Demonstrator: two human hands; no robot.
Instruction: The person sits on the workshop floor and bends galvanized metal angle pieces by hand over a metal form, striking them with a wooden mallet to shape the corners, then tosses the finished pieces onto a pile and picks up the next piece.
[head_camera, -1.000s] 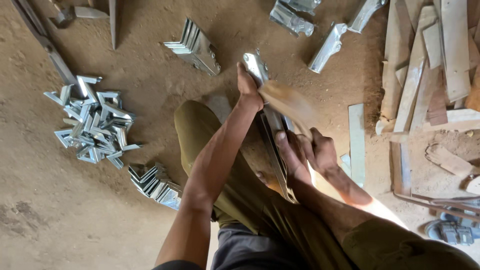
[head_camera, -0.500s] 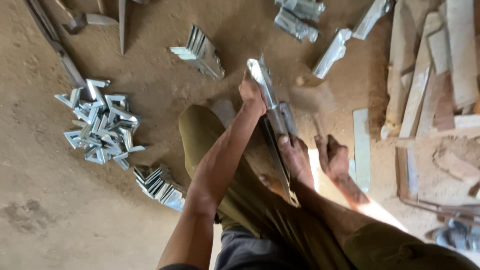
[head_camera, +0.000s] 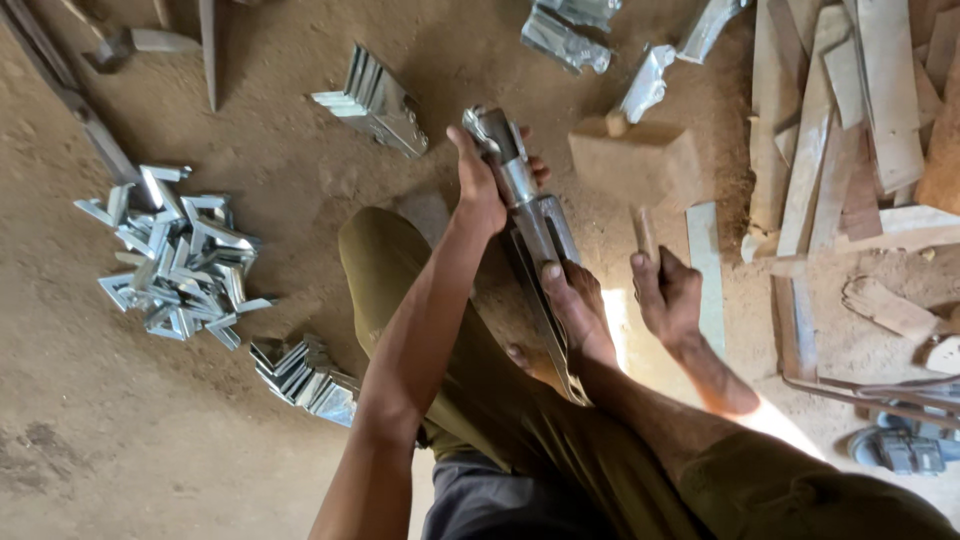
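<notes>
Dirt floor (head_camera: 150, 450) with wood planks (head_camera: 850, 120) stacked at right. A loose pile of metal brackets (head_camera: 175, 255) lies left, well apart from the hands. Wooden mallet head (head_camera: 635, 160) rests near the metal strip's top. Long metal strip (head_camera: 535, 230) is pinned under a bare foot (head_camera: 575, 310). Left hand (head_camera: 480, 185) is wrapped around the strip's upper end; right hand (head_camera: 668, 295) is closed on the mallet handle (head_camera: 645, 232).

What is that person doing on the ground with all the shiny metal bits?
A person sits on the dirt floor. Their left hand grips the top of a long metal piece, and a bare foot presses on it lower down. Their right hand holds a wooden handle near a wooden block. A pile of bent metal pieces lies off to the side.
</notes>
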